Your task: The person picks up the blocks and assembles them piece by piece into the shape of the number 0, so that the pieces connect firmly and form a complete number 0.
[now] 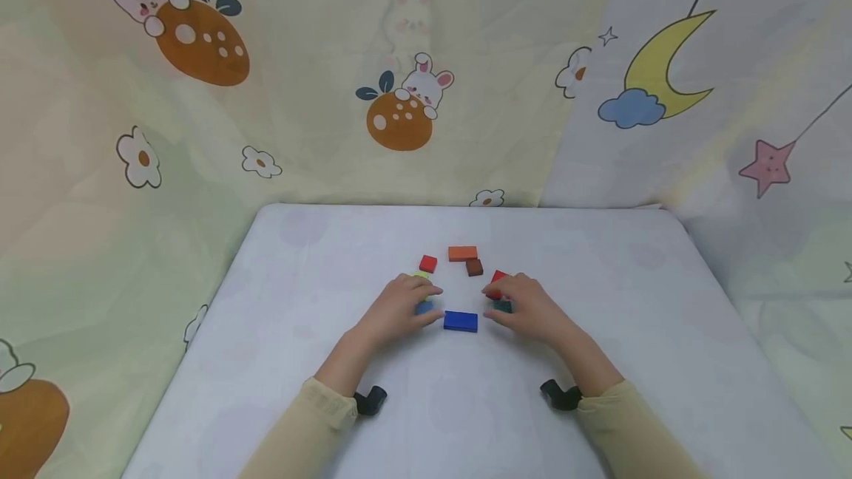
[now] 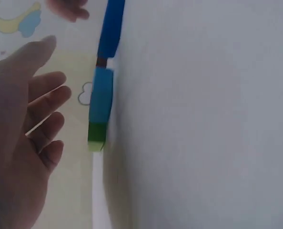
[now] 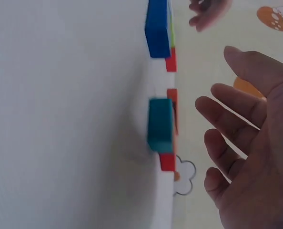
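Observation:
My left hand (image 1: 398, 307) hovers over the left side of a loose ring of coloured blocks, its fingers apart and holding nothing. Below it, partly hidden, lie a light blue block (image 1: 424, 307) and a yellow-green block (image 1: 421, 274). On the ring's other side my right hand (image 1: 529, 306) is spread with nothing in it, over a red block (image 1: 498, 277) and a dark teal block (image 1: 502, 306). Between the two hands, at the near side, a dark blue block (image 1: 461, 321) lies flat. In the left wrist view a green block (image 2: 97, 132) shows beside the light blue one.
Farther back in the ring are a small red block (image 1: 428, 264), an orange block (image 1: 462, 253) and a small brown block (image 1: 474, 267). The white table (image 1: 299, 265) ends at a patterned cloth backdrop (image 1: 319, 94). Black wrist devices (image 1: 370, 401) sit at both cuffs.

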The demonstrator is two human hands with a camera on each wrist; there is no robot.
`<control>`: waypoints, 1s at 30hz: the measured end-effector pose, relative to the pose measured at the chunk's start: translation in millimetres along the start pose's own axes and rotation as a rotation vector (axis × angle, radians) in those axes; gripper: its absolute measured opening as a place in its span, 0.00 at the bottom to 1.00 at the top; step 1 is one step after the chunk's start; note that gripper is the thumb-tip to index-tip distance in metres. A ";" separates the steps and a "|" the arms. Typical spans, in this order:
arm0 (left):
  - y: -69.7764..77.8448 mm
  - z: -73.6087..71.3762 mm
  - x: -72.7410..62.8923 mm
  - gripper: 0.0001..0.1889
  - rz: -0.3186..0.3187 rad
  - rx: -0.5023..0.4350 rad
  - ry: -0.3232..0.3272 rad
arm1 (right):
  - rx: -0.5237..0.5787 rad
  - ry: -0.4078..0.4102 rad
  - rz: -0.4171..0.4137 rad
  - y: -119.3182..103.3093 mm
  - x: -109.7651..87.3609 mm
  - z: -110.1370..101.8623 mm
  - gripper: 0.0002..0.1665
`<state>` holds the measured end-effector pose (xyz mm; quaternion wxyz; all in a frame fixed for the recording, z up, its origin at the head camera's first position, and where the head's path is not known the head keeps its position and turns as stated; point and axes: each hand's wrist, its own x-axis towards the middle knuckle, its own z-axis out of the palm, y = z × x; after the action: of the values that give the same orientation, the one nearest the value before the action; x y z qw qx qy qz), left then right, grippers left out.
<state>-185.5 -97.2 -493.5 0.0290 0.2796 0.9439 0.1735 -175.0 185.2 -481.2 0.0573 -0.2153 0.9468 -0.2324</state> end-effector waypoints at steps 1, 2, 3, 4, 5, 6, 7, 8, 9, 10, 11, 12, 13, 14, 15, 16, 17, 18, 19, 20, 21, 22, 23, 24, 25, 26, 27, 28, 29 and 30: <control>1.5 3.4 1.0 0.27 0.012 0.011 -0.011 | -0.009 -0.008 -0.012 -1.1 1.8 5.1 0.25; 2.8 6.3 2.0 0.27 0.025 0.019 -0.021 | -0.020 -0.016 -0.022 -2.0 3.3 9.6 0.25; 3.9 8.9 3.1 0.27 0.035 0.031 -0.031 | -0.034 -0.025 -0.033 -3.2 4.9 13.6 0.25; 4.7 11.4 3.9 0.27 0.044 0.046 -0.041 | -0.053 -0.030 -0.036 -4.2 6.3 17.3 0.24; 5.1 13.8 4.8 0.26 0.053 0.065 -0.050 | -0.067 -0.033 -0.041 -5.5 7.7 20.3 0.24; 5.2 15.7 5.6 0.25 0.066 0.082 -0.052 | -0.083 -0.037 -0.042 -6.8 9.1 22.8 0.24; 5.3 17.1 6.3 0.25 0.079 0.098 -0.053 | -0.099 -0.040 -0.045 -7.7 10.3 25.1 0.23; 5.2 18.4 6.9 0.23 0.091 0.115 -0.054 | -0.111 -0.042 -0.049 -8.9 11.5 26.6 0.22; 4.8 19.7 7.4 0.23 0.102 0.132 -0.053 | -0.122 -0.043 -0.055 -10.0 12.6 27.8 0.21; 4.5 20.7 7.8 0.22 0.110 0.149 -0.054 | -0.130 -0.045 -0.063 -11.0 13.5 28.7 0.20; 4.1 21.4 8.1 0.21 0.118 0.157 -0.052 | -0.135 -0.047 -0.071 -11.8 14.1 29.3 0.19; 3.9 21.8 8.4 0.21 0.125 0.161 -0.047 | -0.143 -0.049 -0.076 -12.4 14.6 29.7 0.18; 3.8 22.3 8.5 0.21 0.131 0.166 -0.045 | -0.151 -0.051 -0.080 -12.9 14.9 29.9 0.18; 3.6 22.7 8.6 0.21 0.136 0.165 -0.041 | -0.157 -0.053 -0.083 -13.4 15.0 30.0 0.18; 3.5 23.0 8.7 0.21 0.140 0.164 -0.036 | -0.166 -0.054 -0.085 -13.6 14.9 30.4 0.18; 3.3 23.3 8.7 0.20 0.144 0.164 -0.030 | -0.174 -0.054 -0.088 -13.7 14.6 30.7 0.19; 3.3 23.6 8.7 0.20 0.147 0.164 -0.025 | -0.181 -0.050 -0.090 -13.9 14.4 31.1 0.19; 3.4 23.7 8.6 0.20 0.151 0.164 -0.019 | -0.189 -0.047 -0.094 -14.1 14.0 31.6 0.20; 3.5 23.9 8.2 0.20 0.153 0.167 -0.015 | -0.197 -0.044 -0.101 -14.1 13.6 32.2 0.20; 3.6 24.1 7.8 0.20 0.156 0.167 -0.012 | -0.202 -0.039 -0.108 -14.2 13.3 32.8 0.20; 3.8 24.4 7.3 0.19 0.157 0.168 -0.010 | -0.208 -0.036 -0.114 -14.1 12.8 33.4 0.20; 4.2 24.4 6.4 0.19 0.160 0.166 -0.010 | -0.211 -0.035 -0.120 -14.3 12.1 33.8 0.20; 4.7 24.5 5.4 0.19 0.164 0.165 -0.011 | -0.209 -0.034 -0.125 -14.6 11.2 34.0 0.20; 5.0 24.7 4.2 0.19 0.168 0.164 -0.012 | -0.205 -0.038 -0.129 -15.1 10.1 34.0 0.20; 5.2 25.0 2.9 0.19 0.174 0.163 -0.016 | -0.198 -0.046 -0.130 -15.6 8.8 34.0 0.20; 5.5 25.1 1.6 0.19 0.180 0.159 -0.019 | -0.194 -0.055 -0.129 -16.1 7.5 33.9 0.20; 5.9 25.2 0.2 0.19 0.185 0.155 -0.023 | -0.192 -0.064 -0.128 -16.6 6.1 33.8 0.21; 6.2 25.1 -1.2 0.19 0.191 0.150 -0.025 | -0.188 -0.072 -0.127 -17.2 4.9 33.6 0.21; 6.3 25.3 -2.3 0.19 0.194 0.146 -0.027 | -0.186 -0.078 -0.128 -17.8 3.8 33.3 0.21; 6.4 25.4 -3.1 0.19 0.196 0.142 -0.029 | -0.187 -0.082 -0.127 -18.2 2.9 33.3 0.21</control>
<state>-175.6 -85.9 -515.2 0.0058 0.3745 0.9213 0.1043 -163.8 155.6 -502.2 0.0609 -0.2887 0.9456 -0.1373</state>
